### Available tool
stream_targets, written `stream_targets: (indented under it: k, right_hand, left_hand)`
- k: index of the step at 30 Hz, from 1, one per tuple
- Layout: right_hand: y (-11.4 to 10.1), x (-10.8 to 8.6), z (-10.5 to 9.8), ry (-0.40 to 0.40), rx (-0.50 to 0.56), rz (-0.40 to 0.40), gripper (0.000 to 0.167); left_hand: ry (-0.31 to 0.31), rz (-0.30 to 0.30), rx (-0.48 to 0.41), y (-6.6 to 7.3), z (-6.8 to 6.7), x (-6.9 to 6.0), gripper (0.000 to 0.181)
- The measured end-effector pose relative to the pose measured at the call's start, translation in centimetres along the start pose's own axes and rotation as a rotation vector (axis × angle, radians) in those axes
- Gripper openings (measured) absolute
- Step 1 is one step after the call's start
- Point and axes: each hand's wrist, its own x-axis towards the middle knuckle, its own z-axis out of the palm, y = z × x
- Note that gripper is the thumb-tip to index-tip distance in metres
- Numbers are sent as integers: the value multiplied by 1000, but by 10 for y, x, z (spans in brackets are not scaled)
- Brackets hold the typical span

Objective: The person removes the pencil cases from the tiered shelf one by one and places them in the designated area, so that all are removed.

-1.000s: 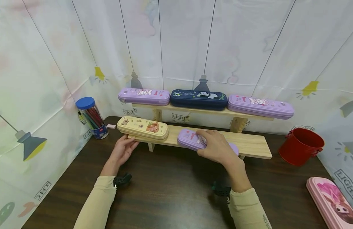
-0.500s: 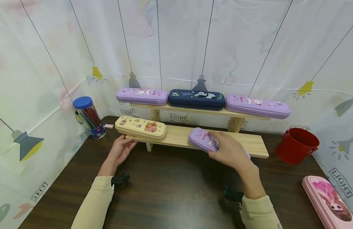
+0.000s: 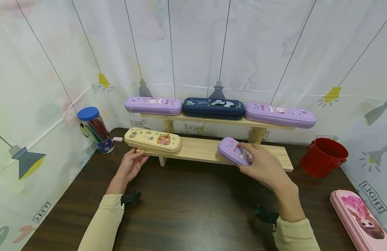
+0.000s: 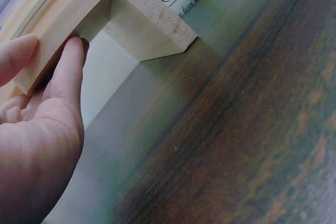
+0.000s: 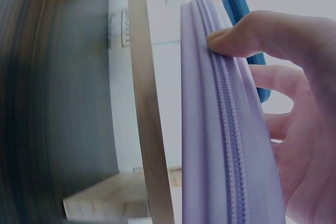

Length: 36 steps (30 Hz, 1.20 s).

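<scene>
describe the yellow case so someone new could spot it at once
A two-tier wooden rack stands on the dark table. At the left end of its lower board, by the left hand, lies the yellow case. Its pale yellow lid sets it apart from the navy case and purple cases.

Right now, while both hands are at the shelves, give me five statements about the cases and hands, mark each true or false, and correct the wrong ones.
1. The right hand grips a purple case. True.
2. The pink case lies in the red bucket. False: the pink case lies on the tabletop, with the red bucket standing farther back.
3. The navy case sits between two other purple cases on the upper shelf. True.
4. The yellow case sits on the upper shelf. False: the yellow case is at the left end of the lower shelf.
5. The left hand grips the left end of the lower shelf. True.
</scene>
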Motion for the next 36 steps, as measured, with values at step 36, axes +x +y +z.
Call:
stream_targets:
  k: [36]
  right_hand:
    - [67, -65, -35, -94, -51, 211, 91]
  left_hand:
    - [0, 2, 1, -1, 2, 0, 63]
